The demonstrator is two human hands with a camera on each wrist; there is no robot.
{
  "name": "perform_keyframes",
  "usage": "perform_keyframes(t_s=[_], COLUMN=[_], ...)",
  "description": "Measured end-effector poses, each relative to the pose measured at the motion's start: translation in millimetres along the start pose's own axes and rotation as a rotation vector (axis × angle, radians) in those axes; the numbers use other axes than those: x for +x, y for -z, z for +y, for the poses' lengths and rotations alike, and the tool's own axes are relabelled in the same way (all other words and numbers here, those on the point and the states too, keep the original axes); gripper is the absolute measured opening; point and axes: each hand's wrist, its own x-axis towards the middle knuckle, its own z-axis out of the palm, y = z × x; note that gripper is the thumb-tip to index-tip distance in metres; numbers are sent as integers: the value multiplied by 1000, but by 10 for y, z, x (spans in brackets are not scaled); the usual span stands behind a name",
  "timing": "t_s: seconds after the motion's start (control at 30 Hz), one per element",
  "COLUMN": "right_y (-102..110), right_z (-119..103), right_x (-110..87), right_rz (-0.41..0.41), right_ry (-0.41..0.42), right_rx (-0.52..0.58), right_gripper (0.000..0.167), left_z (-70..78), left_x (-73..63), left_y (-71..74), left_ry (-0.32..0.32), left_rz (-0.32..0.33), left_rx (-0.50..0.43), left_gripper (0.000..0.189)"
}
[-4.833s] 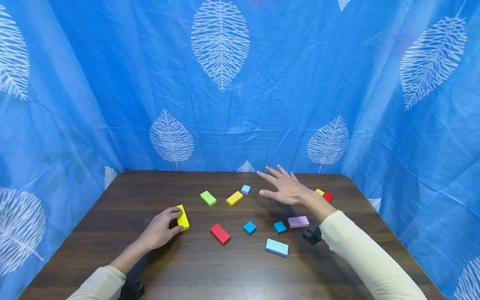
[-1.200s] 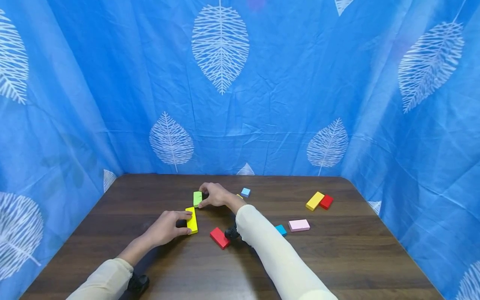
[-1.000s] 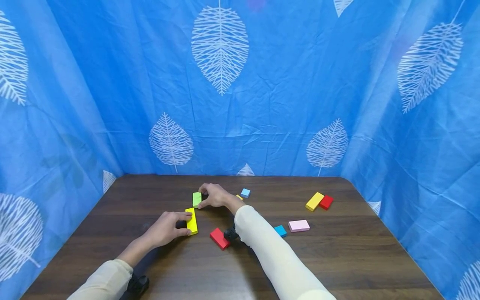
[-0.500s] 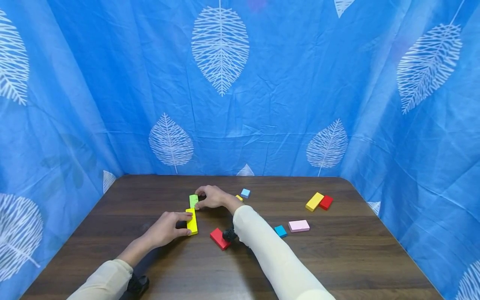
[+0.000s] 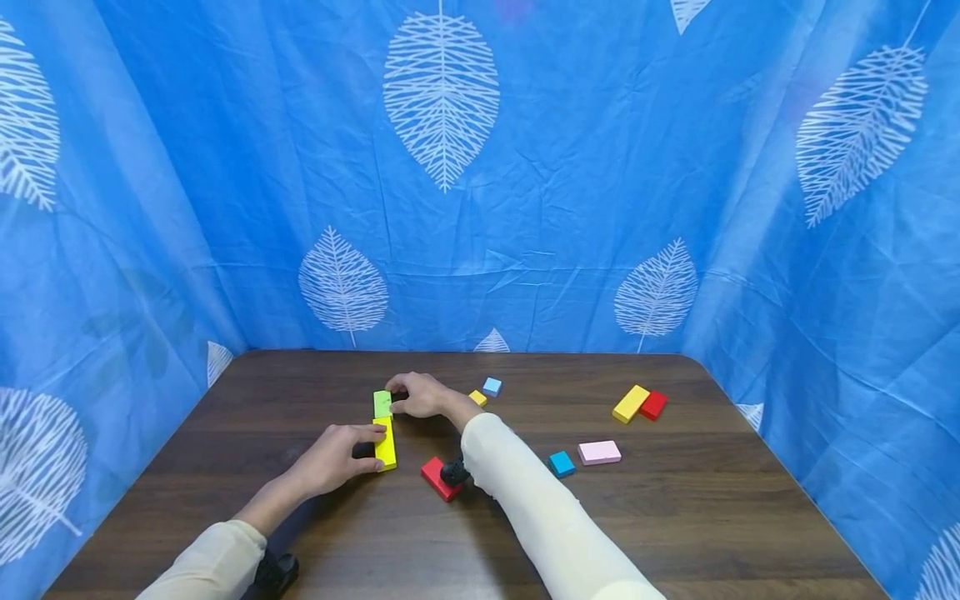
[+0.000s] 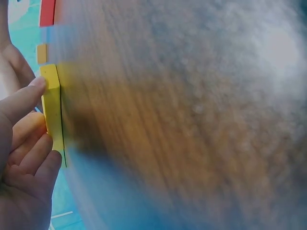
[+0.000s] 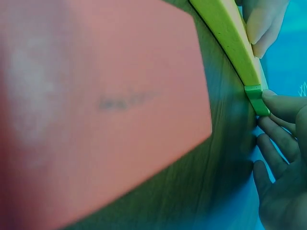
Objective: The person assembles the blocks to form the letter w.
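Note:
On the brown table, my left hand (image 5: 330, 457) holds a long yellow block (image 5: 386, 444), thumb near its near end and a finger near its far end. Just beyond lies a shorter light green block (image 5: 382, 403), gripped by my right hand (image 5: 420, 395). Yellow and green stand end to end in a line. The left wrist view has the thumb (image 6: 37, 82) against the yellow block (image 6: 53, 108). In the right wrist view, thumb and fingers meet the green block (image 7: 258, 101) where it adjoins the yellow one.
A red block (image 5: 438, 480) lies under my right wrist, filling much of the right wrist view. Behind the forearm shows another yellow block (image 5: 477, 398) beside a small light blue one (image 5: 492, 387). Rightward are blue (image 5: 561, 464), pink (image 5: 599, 452), yellow (image 5: 631, 404) and red (image 5: 654, 406) blocks.
My right hand came over from the right, turned the green block and slid it left and nearer, up to the yellow one. Earlier, my left hand shifted the yellow block slightly right and straightened it.

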Motion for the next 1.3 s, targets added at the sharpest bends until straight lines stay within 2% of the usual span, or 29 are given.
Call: perform_keyframes(t_s=[0.93, 1.3], right_y=[-22, -28], right_z=[-30, -47], right_x=[-7, 0], right_rz=[-15, -42], right_ry=[26, 9], right_rx=[-8, -35], right_gripper=[50, 47], left_z=[-18, 39], left_x=[31, 27], left_y=[-16, -52], left_ry=[-10, 20], left_rz=[1, 26], left_rx=[6, 17], left_gripper=[49, 51])
